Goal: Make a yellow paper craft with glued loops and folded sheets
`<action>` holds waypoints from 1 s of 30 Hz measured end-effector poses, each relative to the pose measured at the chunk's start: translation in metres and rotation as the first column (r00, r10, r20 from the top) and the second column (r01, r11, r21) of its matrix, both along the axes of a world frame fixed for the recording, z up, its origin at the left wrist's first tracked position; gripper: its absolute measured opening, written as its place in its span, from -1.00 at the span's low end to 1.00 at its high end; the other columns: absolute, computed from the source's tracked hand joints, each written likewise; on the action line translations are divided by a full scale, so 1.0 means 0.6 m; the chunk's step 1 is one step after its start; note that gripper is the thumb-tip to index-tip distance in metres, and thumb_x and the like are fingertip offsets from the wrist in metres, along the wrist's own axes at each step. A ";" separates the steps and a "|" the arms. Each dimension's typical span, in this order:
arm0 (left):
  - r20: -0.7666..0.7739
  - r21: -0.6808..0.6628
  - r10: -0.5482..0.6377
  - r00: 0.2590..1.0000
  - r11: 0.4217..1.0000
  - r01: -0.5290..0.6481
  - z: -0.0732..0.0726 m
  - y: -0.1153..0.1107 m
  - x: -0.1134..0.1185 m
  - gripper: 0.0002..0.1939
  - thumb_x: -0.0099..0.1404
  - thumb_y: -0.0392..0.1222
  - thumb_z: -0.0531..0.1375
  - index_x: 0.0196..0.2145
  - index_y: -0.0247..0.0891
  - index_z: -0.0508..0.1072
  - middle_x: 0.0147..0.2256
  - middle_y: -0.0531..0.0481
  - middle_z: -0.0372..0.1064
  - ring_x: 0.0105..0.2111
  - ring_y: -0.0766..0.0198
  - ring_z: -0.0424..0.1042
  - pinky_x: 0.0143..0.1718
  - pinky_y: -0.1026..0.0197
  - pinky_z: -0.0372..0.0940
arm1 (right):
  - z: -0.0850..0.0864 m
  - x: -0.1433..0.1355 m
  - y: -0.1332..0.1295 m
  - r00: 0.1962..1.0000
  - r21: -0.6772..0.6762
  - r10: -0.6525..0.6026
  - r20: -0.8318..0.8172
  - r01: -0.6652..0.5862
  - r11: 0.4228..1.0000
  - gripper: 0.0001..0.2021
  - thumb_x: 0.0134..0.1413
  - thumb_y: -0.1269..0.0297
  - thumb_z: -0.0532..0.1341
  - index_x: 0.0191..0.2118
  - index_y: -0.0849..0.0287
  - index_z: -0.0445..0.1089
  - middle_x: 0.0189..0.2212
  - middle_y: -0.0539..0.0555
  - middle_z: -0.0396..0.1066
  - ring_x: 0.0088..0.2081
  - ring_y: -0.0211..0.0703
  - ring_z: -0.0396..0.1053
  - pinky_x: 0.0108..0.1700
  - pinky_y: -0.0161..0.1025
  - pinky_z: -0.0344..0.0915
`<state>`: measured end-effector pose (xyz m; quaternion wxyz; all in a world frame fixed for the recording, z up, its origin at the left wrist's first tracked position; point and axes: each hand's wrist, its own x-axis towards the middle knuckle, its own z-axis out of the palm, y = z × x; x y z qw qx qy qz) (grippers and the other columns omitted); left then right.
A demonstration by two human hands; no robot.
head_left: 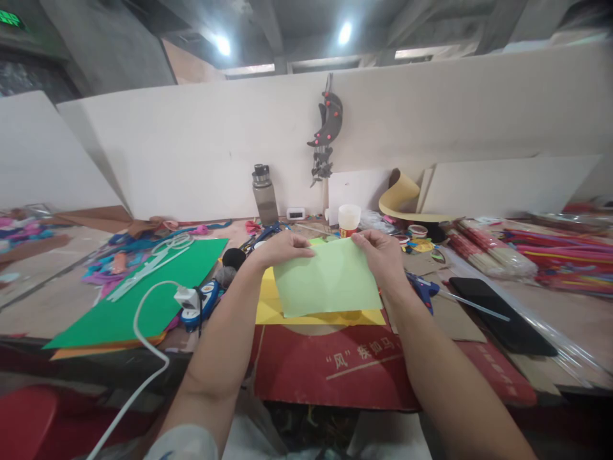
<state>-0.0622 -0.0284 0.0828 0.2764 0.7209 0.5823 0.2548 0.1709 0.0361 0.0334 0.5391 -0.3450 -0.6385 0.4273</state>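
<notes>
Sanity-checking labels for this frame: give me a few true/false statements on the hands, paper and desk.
1. Both hands, left hand and right hand, pinch the light green sheet at its top edge. True.
2. The sheet is blue. False: light green.
3. A yellow sheet lies under it. True.
4. The water bottle lies on its side. False: it stands upright.
5. The large green sheet lies to the person's right. False: to the left.
</notes>
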 end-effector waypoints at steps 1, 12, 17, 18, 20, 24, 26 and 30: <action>-0.001 -0.002 -0.009 1.000 1.000 0.009 -0.001 0.001 -0.002 -0.64 0.12 0.12 0.27 -0.41 -0.28 0.59 -0.44 -0.01 0.48 -0.45 0.27 0.38 -0.42 0.30 0.18 | -0.002 -0.001 0.002 1.000 -0.003 0.005 0.002 -0.005 1.000 -0.71 -0.05 0.01 0.29 -0.50 0.15 0.40 -0.60 -0.05 0.28 -0.55 -0.28 0.14 -0.52 -0.30 0.04; 0.080 -0.088 -0.041 0.996 0.995 0.048 -0.015 0.009 0.014 -0.62 0.17 0.11 0.22 -0.44 -0.29 0.59 -0.50 -0.02 0.46 -0.53 0.30 0.33 -0.49 0.28 0.16 | -0.012 -0.005 0.008 0.997 -0.003 0.039 0.073 -0.039 0.999 -0.69 -0.04 -0.01 0.28 -0.50 0.15 0.40 -0.61 -0.04 0.28 -0.56 -0.28 0.14 -0.53 -0.30 0.04; 0.051 -0.105 0.009 0.999 0.994 -0.003 -0.027 0.019 -0.011 -0.68 0.06 0.08 0.30 -0.51 -0.27 0.60 -0.55 0.00 0.45 -0.59 0.32 0.31 -0.55 0.29 0.12 | -0.016 -0.002 0.016 0.995 -0.002 -0.006 0.104 0.006 1.000 -0.68 -0.06 -0.02 0.29 -0.51 0.17 0.41 -0.62 -0.04 0.28 -0.56 -0.29 0.14 -0.53 -0.31 0.04; 0.058 -0.109 0.024 0.998 0.994 -0.018 -0.029 0.021 -0.018 -0.69 0.04 0.07 0.32 -0.52 -0.27 0.60 -0.55 -0.01 0.45 -0.60 0.32 0.30 -0.57 0.29 0.12 | -0.016 -0.001 0.017 0.996 -0.022 -0.016 0.091 0.018 1.000 -0.68 -0.08 -0.01 0.30 -0.52 0.17 0.40 -0.63 -0.05 0.28 -0.57 -0.30 0.14 -0.54 -0.31 0.03; 0.071 -0.124 0.049 0.996 0.991 -0.040 -0.034 0.023 -0.034 -0.69 0.01 0.06 0.34 -0.52 -0.27 0.61 -0.56 -0.02 0.45 -0.61 0.32 0.30 -0.58 0.29 0.11 | -0.017 0.000 0.020 0.998 -0.074 -0.023 0.058 0.027 0.997 -0.68 -0.11 -0.01 0.32 -0.52 0.17 0.40 -0.63 -0.05 0.29 -0.59 -0.30 0.14 -0.55 -0.31 0.04; 0.120 -0.129 0.126 0.985 0.985 -0.111 -0.045 0.024 -0.061 -0.68 0.02 0.08 0.34 -0.48 -0.28 0.62 -0.58 -0.01 0.43 -0.63 0.36 0.25 -0.60 0.29 0.07 | -0.024 -0.001 0.029 0.998 -0.179 0.049 0.033 -0.042 0.983 -0.65 -0.13 -0.07 0.32 -0.47 0.17 0.44 -0.59 -0.03 0.37 -0.58 -0.28 0.21 -0.55 -0.31 0.12; 0.198 -0.135 0.211 0.957 0.973 -0.187 -0.051 0.026 -0.072 -0.68 0.00 0.07 0.36 -0.45 -0.28 0.63 -0.55 -0.03 0.47 -0.61 0.33 0.29 -0.58 0.28 0.12 | -0.030 -0.003 0.034 0.990 -0.249 0.128 0.054 -0.110 0.962 -0.61 -0.13 -0.12 0.30 -0.45 0.17 0.44 -0.58 -0.01 0.41 -0.57 -0.25 0.26 -0.54 -0.30 0.15; 0.343 -0.205 0.330 0.879 0.940 -0.273 -0.064 0.030 -0.084 -0.67 -0.02 0.06 0.39 -0.43 -0.28 0.62 -0.47 -0.08 0.53 -0.54 0.27 0.38 -0.51 0.26 0.23 | -0.038 -0.005 0.038 0.962 -0.322 0.264 0.076 -0.227 0.919 -0.61 -0.24 -0.08 0.37 -0.45 0.18 0.45 -0.55 0.01 0.46 -0.52 -0.20 0.35 -0.47 -0.27 0.26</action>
